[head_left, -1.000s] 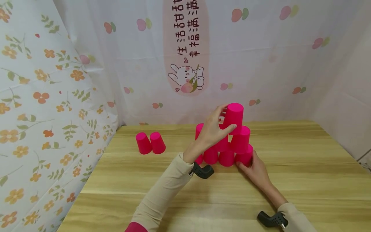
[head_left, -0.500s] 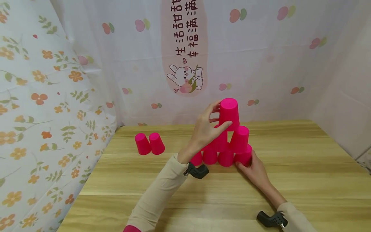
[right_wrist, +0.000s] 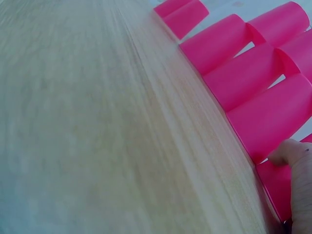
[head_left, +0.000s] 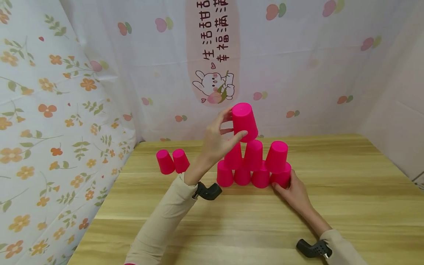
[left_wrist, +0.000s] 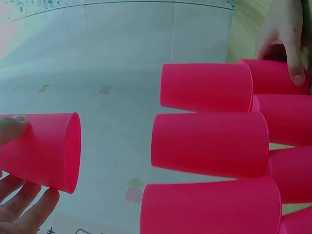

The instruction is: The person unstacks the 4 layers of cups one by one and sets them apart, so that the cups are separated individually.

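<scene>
My left hand (head_left: 214, 139) grips an upside-down pink cup (head_left: 245, 123), thumb on the near side and fingers round the far side. In the left wrist view a gap shows between the held cup (left_wrist: 46, 146) and the tier of three cups under it. That tier, with its middle cup (head_left: 253, 156), stands upside down on a bottom row of several more. At the row's right end, my right hand (head_left: 296, 192) holds the last bottom cup (head_left: 281, 178) between thumb and fingers; the right wrist view shows the thumb (right_wrist: 282, 151) against its side.
Two more upside-down pink cups (head_left: 172, 161) stand side by side on the wooden table (head_left: 251, 228), left of the stack and just behind the left forearm. A printed white cloth (head_left: 159, 84) hangs behind the table, and a floral one (head_left: 59, 129) hangs at the left.
My left hand has carried its cup leftward and up, from over the right side of the middle tier to over its left and middle cups. The right hand has stayed at the end cup.
</scene>
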The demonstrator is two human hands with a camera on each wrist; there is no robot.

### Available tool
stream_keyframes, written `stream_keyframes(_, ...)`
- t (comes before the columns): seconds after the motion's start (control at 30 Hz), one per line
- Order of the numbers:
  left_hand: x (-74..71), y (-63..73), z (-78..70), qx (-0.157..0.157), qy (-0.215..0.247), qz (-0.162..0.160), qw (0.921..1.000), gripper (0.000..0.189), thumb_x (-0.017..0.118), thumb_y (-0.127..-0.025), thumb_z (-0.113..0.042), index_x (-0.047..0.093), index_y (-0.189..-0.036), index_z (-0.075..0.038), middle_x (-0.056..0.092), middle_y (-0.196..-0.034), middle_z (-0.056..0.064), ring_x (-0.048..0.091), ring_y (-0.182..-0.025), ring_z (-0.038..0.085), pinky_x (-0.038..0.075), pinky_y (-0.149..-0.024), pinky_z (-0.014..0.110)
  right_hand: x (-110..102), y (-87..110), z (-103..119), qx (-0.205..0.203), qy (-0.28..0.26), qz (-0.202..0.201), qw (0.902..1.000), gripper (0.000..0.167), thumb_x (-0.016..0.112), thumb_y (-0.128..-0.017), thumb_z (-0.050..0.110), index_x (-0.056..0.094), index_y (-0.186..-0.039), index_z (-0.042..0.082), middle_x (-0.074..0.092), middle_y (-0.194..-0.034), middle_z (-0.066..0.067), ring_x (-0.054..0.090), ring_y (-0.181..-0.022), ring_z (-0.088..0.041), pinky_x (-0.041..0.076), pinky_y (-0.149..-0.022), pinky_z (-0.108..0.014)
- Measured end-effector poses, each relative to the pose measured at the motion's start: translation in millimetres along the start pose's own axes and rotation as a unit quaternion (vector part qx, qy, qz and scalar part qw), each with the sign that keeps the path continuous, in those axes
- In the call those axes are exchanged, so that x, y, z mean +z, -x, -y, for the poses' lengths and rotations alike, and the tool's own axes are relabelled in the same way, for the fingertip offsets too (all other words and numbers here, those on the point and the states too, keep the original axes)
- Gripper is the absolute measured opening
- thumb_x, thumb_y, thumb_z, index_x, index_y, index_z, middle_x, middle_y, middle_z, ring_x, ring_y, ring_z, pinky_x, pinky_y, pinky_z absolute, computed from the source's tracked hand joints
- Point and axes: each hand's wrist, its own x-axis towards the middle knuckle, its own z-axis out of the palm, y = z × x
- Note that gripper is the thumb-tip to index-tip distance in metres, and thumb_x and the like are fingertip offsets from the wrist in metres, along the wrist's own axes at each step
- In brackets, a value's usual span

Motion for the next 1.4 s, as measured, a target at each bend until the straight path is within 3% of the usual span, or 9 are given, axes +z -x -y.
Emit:
stream_keyframes(0.17,-11.0,6.9,4.1,0.028,-0.01,-0.023,0.9993,0.061,0.072,-0.073,0.009,0.04,-0.125,0.015,0.058,-0.109,0.027,0.058,-0.098,0.035,0.055,-0.07,0.044,-1,0.6,-2,-0.003,0.005,-0.004,1.0,0.064,0.074,-0.076,0.013,0.04,-0.127,-0.006,0.06,-0.101,-0.022,0.058,-0.086,-0.032,0.046,-0.07,-0.043)
stream_keyframes(0.3,-24.6,16.0,8.8,0.034,-0.022,-0.031,0.9987,0.062,0.073,-0.072,0.01,0.041,-0.124,0.015,0.058,-0.109,0.027,0.058,-0.097,0.036,0.055,-0.069,0.046,-1,1.3,-2,-0.006,0.004,-0.003,1.0,0.064,0.074,-0.076,0.013,0.04,-0.127,-0.007,0.06,-0.102,-0.024,0.059,-0.087,-0.035,0.046,-0.072,-0.047)
stream_keyframes(0.53,-53.5,33.8,12.9,0.002,-0.052,-0.047,0.9975,0.061,0.073,-0.072,0.01,0.042,-0.125,0.013,0.058,-0.11,0.026,0.058,-0.098,0.036,0.054,-0.069,0.048,0,1.0,0,-0.007,-0.006,0.001,1.0,0.064,0.075,-0.075,0.011,0.04,-0.127,-0.006,0.059,-0.104,-0.023,0.059,-0.088,-0.034,0.047,-0.073,-0.048)
stream_keyframes(0.83,-80.5,59.1,19.0,-0.025,-0.101,-0.063,0.9925,0.063,0.074,-0.071,0.01,0.043,-0.126,0.013,0.057,-0.111,0.026,0.058,-0.098,0.036,0.053,-0.068,0.05,-1,0.5,0,-0.01,-0.01,-0.002,0.9999,0.066,0.074,-0.076,0.01,0.039,-0.129,-0.007,0.059,-0.105,-0.025,0.058,-0.09,-0.037,0.047,-0.074,-0.049)
stream_keyframes(0.97,-93.4,70.1,28.1,-0.035,-0.123,-0.073,0.9892,0.065,0.075,-0.069,0.011,0.043,-0.126,0.013,0.058,-0.111,0.026,0.058,-0.097,0.036,0.053,-0.067,0.051,-1,0.8,1,-0.011,-0.013,-0.002,0.9999,0.066,0.074,-0.077,0.01,0.038,-0.129,-0.008,0.059,-0.106,-0.025,0.058,-0.09,-0.037,0.047,-0.075,-0.05)
stream_keyframes(1.17,-116.2,90.4,56.8,-0.065,-0.155,-0.082,0.9824,0.067,0.077,-0.071,0.004,0.045,-0.13,0.003,0.06,-0.114,0.018,0.059,-0.099,0.028,0.054,-0.069,0.044,0,0.8,0,-0.009,-0.008,0.001,0.9999,0.064,0.074,-0.077,0.011,0.039,-0.128,-0.006,0.059,-0.105,-0.023,0.058,-0.089,-0.034,0.047,-0.074,-0.047)
stream_keyframes(1.4,-147.5,101.2,67.1,-0.09,-0.204,-0.13,0.966,0.068,0.077,-0.071,0.003,0.045,-0.132,0.001,0.061,-0.114,0.016,0.059,-0.099,0.026,0.053,-0.071,0.023,-1,0.3,1,-0.015,-0.006,-0.007,0.9998,0.061,0.074,-0.077,0.012,0.042,-0.125,-0.007,0.06,-0.102,-0.024,0.059,-0.088,-0.035,0.046,-0.072,-0.048)
